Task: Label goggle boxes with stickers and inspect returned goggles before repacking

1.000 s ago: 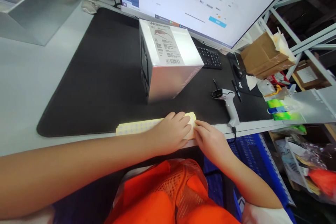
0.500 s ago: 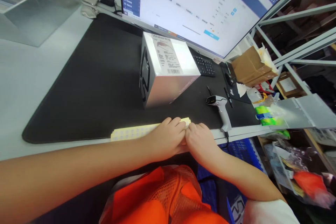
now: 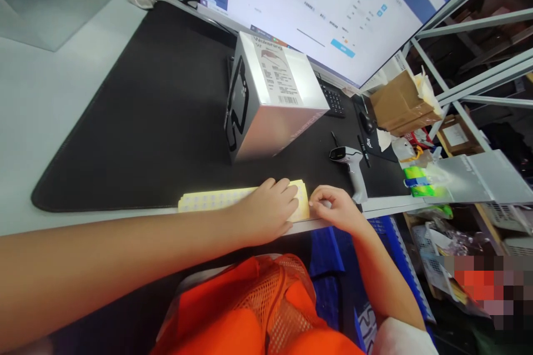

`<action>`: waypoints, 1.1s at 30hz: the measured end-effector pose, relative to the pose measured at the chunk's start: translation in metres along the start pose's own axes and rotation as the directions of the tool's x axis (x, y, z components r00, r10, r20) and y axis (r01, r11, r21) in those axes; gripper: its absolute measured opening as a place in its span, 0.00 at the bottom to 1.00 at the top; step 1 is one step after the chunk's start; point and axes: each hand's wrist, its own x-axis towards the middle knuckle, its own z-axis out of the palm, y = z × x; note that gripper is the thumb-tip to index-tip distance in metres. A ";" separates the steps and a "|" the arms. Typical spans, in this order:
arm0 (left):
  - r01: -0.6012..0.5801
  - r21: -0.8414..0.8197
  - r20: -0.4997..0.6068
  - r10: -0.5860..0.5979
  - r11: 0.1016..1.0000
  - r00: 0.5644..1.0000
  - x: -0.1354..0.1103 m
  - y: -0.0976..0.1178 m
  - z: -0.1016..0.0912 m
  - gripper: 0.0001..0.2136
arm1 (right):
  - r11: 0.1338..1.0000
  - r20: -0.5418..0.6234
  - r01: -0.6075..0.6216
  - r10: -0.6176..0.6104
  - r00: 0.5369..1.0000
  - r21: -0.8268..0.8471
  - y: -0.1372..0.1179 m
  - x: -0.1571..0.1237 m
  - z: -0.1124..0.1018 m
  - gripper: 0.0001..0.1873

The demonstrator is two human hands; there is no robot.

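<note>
A stack of pale yellow sticker sheets (image 3: 212, 199) with rows of small round stickers lies along the front edge of the desk. My left hand (image 3: 270, 208) is closed over the right part of the stack, its fingers curled on the top sheet. Just past the right end of the sheets, my right hand (image 3: 335, 208) has thumb and forefinger pinched together. Whatever sits between those fingertips is too small to make out. Behind the sheets stands a silver-white product box (image 3: 277, 102) with a printed label and barcode on top.
A grey barcode scanner (image 3: 353, 169) lies right of the box on the black desk mat (image 3: 137, 122). Behind are a monitor (image 3: 291, 0), a keyboard (image 3: 333, 101) and a mouse (image 3: 366, 122). A cardboard box (image 3: 400, 102) stands at the right, blue crates below.
My right hand has come away from my left hand, moving right, off the sheets' end. My left hand stays on the stack. The view has shifted slightly.
</note>
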 end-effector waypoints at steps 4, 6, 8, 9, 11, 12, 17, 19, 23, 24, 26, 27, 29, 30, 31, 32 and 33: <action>0.004 -0.008 -0.003 -0.004 1.000 1.000 0.001 0.000 -0.001 0.12 | 0.959 -0.092 0.011 0.016 0.996 0.284 0.011 -0.004 -0.002 0.10; 0.009 -0.006 0.001 -0.009 1.000 1.000 0.001 0.000 -0.001 0.12 | 0.946 -0.173 0.074 -0.019 0.985 0.316 0.003 -0.001 -0.010 0.10; 0.012 -0.006 0.002 -0.012 1.000 1.000 0.001 0.001 0.000 0.13 | 0.962 -0.269 0.172 -0.112 0.957 0.214 -0.016 0.006 -0.025 0.08; 0.012 -0.004 -0.001 -0.012 1.000 1.000 0.000 0.001 0.000 0.13 | 0.969 -0.311 0.218 -0.173 0.935 0.117 -0.029 0.012 -0.035 0.07; 0.011 0.001 -0.006 -0.011 1.000 1.000 0.000 0.001 0.000 0.14 | 0.950 -0.359 0.289 -0.312 0.880 -0.118 -0.061 0.027 -0.057 0.06; 0.010 0.005 -0.007 -0.010 1.000 1.000 0.000 0.001 0.000 0.15 | 0.923 -0.362 0.311 -0.377 0.853 -0.229 -0.078 0.036 -0.067 0.06; 0.014 0.025 0.006 -0.014 1.000 1.000 -0.001 0.000 -0.001 0.16 | 0.750 -0.190 0.371 -0.544 0.817 -0.548 -0.152 0.090 -0.102 0.06; 0.011 0.039 0.003 -0.011 0.999 1.000 -0.001 0.000 -0.001 0.16 | 0.684 -0.076 0.350 -0.510 0.857 -0.640 -0.169 0.112 -0.107 0.06; 0.009 0.057 -0.020 -0.008 0.998 1.000 -0.002 0.000 0.002 0.17 | 0.547 0.071 0.266 -0.351 0.934 -0.793 -0.189 0.140 -0.106 0.06; 0.007 0.060 -0.027 -0.005 0.998 1.000 -0.002 0.000 0.003 0.17 | 0.513 0.087 0.247 -0.316 0.945 -0.822 -0.193 0.143 -0.104 0.07; 0.002 0.062 -0.040 0.001 0.998 0.999 -0.003 0.000 0.004 0.17 | 0.454 0.106 0.223 -0.268 0.958 -0.863 -0.198 0.145 -0.100 0.08; -0.001 0.060 -0.044 0.004 0.998 0.999 -0.003 0.000 0.004 0.17 | 0.439 0.114 0.218 -0.251 0.961 -0.871 -0.200 0.145 -0.098 0.09; -0.002 0.053 -0.048 0.005 0.999 0.999 -0.003 0.000 0.005 0.17 | 0.448 0.122 0.225 -0.248 0.961 -0.865 -0.201 0.140 -0.096 0.11; -0.002 0.050 -0.050 0.005 0.999 0.999 -0.003 0.000 0.005 0.17 | 0.468 0.126 0.243 -0.266 0.956 -0.850 -0.199 0.136 -0.096 0.12; 0.000 0.049 -0.052 0.003 0.999 0.999 -0.003 0.000 0.005 0.17 | 0.495 0.130 0.271 -0.301 0.945 -0.826 -0.195 0.131 -0.097 0.12; 0.001 0.050 -0.053 0.002 0.999 0.999 -0.003 0.000 0.004 0.17 | 0.525 0.132 0.310 -0.349 0.928 -0.793 -0.189 0.126 -0.098 0.12; 0.003 0.050 -0.052 -0.001 0.999 0.999 -0.003 0.000 0.004 0.17 | 0.553 0.126 0.353 -0.405 0.905 -0.755 -0.182 0.121 -0.099 0.12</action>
